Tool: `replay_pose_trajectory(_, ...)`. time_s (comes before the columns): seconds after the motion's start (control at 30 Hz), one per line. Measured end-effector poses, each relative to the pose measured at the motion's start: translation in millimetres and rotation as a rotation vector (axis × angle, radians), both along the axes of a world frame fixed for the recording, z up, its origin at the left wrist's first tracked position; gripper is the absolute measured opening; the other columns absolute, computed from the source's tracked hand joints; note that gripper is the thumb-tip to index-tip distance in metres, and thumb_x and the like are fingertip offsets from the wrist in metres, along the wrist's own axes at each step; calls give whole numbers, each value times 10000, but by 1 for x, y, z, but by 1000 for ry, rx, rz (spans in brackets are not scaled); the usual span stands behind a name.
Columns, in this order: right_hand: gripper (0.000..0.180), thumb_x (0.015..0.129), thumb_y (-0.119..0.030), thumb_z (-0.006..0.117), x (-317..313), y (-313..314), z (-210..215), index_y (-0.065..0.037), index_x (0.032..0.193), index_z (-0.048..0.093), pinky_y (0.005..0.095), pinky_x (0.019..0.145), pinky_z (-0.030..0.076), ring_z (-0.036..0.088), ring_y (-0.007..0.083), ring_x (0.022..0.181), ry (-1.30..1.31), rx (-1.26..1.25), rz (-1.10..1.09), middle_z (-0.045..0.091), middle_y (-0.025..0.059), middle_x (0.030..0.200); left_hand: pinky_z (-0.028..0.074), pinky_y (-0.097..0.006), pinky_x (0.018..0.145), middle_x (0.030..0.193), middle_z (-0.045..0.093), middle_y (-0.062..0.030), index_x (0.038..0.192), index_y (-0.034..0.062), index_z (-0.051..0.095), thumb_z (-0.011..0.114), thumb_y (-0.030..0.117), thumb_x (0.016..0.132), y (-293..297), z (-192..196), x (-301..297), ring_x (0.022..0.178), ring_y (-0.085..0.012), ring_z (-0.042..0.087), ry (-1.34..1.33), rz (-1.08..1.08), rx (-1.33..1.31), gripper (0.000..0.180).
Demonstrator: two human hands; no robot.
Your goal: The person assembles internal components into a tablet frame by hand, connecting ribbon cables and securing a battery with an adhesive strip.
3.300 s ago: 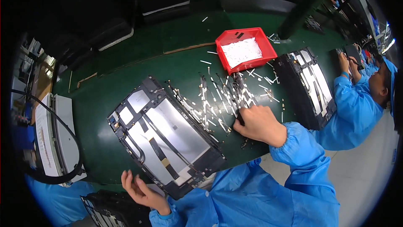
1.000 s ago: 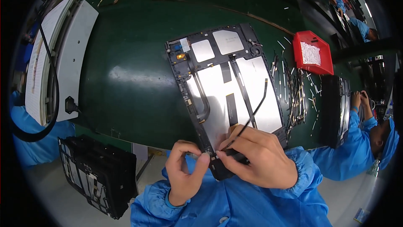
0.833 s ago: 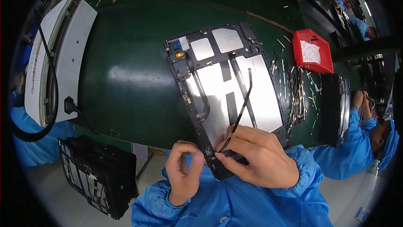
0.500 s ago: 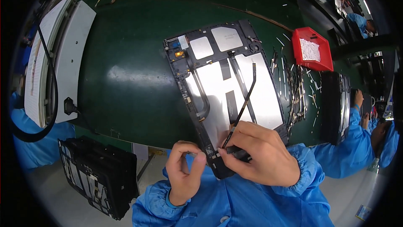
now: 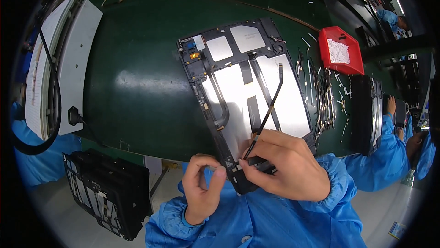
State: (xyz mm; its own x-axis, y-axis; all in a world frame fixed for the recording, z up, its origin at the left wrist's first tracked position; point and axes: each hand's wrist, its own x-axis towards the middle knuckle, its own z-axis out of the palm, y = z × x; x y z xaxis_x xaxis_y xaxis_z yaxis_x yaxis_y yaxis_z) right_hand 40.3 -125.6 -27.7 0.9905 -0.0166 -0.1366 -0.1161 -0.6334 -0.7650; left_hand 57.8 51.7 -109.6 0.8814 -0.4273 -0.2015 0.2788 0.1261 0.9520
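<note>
- A green work surface [image 5: 137, 87] fills the middle of the view, curving away toward 12 o'clock, with a white panel [image 5: 75, 64] and a looped black cable [image 5: 55, 105] lying at its 9 o'clock edge.
- An opened tablet frame [image 5: 229, 87], black-rimmed with silver plates inside, lies flat on the green surface at the centre, tilted so that its near corner points to 6 o'clock and overhangs the edge by the person's body.
- A stack of black frames [image 5: 107, 193] stands below the table edge at 7 o'clock.
- A second dark frame [image 5: 369, 112] lies at 3 o'clock, where another person's blue sleeve [image 5: 385, 156] reaches in.
- A red tray [image 5: 341, 50] holding white pieces sits at 2 o'clock, with loose thin strips [image 5: 323, 101] scattered between it and the tablet frame.
- The right hand [image 5: 288, 167], closed in a pinch, grips the lower end of a thin black flex cable [image 5: 268, 105] at the frame's near corner; the cable rises toward 12 o'clock over the silver plate.
- The left hand [image 5: 204, 193], at 6 o'clock, has its fingers curled, thumb and forefinger tips meeting at the frame's near edge; whether they pinch anything cannot be told.
</note>
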Motion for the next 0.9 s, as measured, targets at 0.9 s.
replay_pose_trajectory(0.9, 135, 712, -21, 636, 10, -8, 5, 3, 844, 646, 338, 685, 496, 610, 292, 781, 143, 15, 158, 601, 121, 867, 393, -256, 767, 887, 535, -87, 927, -11, 526, 594, -13, 821, 4, 2, 0, 816, -137, 498, 19, -27, 14, 127)
